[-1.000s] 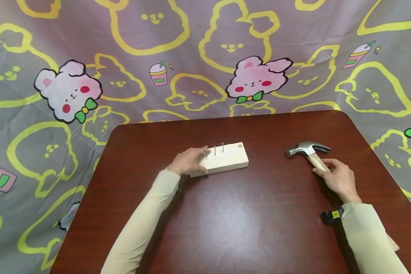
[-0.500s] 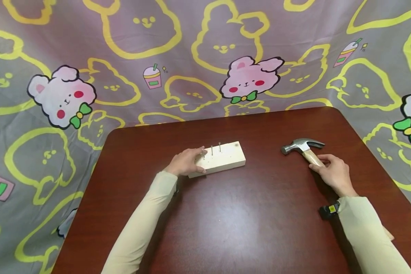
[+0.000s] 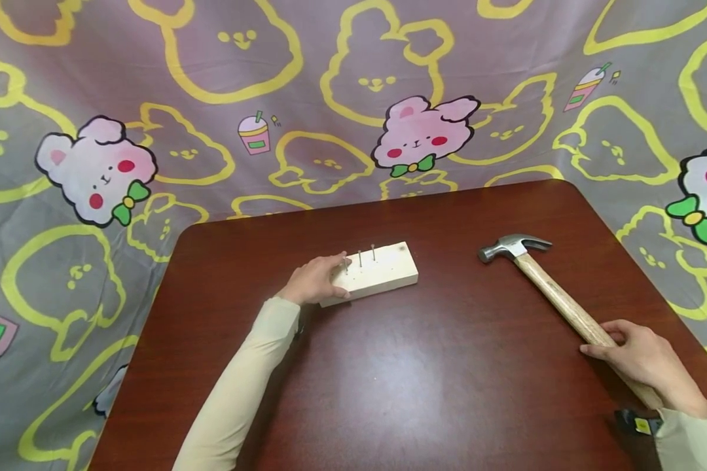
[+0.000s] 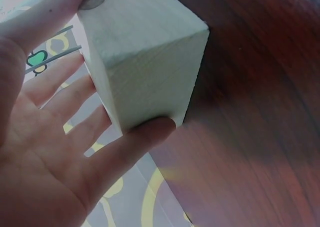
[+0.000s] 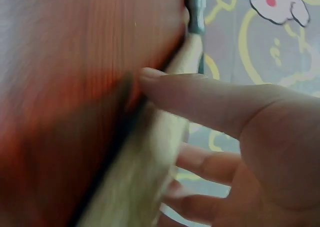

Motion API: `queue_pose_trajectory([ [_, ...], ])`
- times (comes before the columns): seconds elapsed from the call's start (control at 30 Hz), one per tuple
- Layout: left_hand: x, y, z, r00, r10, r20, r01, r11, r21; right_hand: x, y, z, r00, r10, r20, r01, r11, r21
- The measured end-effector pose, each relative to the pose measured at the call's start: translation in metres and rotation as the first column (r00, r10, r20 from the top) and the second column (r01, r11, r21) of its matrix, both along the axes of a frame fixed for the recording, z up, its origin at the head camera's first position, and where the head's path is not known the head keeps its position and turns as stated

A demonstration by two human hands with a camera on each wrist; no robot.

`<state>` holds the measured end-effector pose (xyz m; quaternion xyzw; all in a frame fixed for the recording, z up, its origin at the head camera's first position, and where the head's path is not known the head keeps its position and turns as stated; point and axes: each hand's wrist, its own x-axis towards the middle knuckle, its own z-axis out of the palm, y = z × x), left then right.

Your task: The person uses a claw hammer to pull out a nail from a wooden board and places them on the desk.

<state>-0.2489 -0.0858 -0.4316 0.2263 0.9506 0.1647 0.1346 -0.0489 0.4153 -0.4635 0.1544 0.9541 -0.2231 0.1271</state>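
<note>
A pale wooden block (image 3: pixel 383 271) lies on the table, with three thin nails (image 3: pixel 360 259) standing upright in its top. My left hand (image 3: pixel 313 280) holds the block's left end, thumb on the near side and fingers over the top and far side. In the left wrist view, two nails show past the block's edge, beside the fingers. To the right lies a claw hammer (image 3: pixel 556 294) with a steel head and a wooden handle. My right hand (image 3: pixel 648 356) grips the lower part of that handle between thumb and fingers; the handle's end runs under the wrist.
The brown table (image 3: pixel 389 366) has rounded far corners. A patterned cloth (image 3: pixel 306 78) with cartoon rabbits hangs behind it and along its sides. Bare tabletop lies between the block and the hammer. A black device (image 3: pixel 636 422) sits at the right wrist.
My right hand has slid from near the hammer's head down toward the handle's end. The hammer and the left hand on the block keep their places; the view has shifted slightly.
</note>
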Motion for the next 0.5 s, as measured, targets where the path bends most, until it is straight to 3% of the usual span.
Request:
queue_pose_trajectory([
  [0.23, 0.001, 0.001, -0.001, 1.0, 0.004, -0.001, -0.004, 1.0, 0.008, 0.023, 0.011, -0.006, 0.998, 0.01, 0.062, -0.011, 1.0, 0.024],
  [0.5, 0.001, 0.001, -0.002, 1.0, 0.001, -0.008, -0.001, 1.0, 0.013, 0.024, 0.015, -0.007, 0.999, 0.05, 0.021, -0.05, 0.999, 0.006],
])
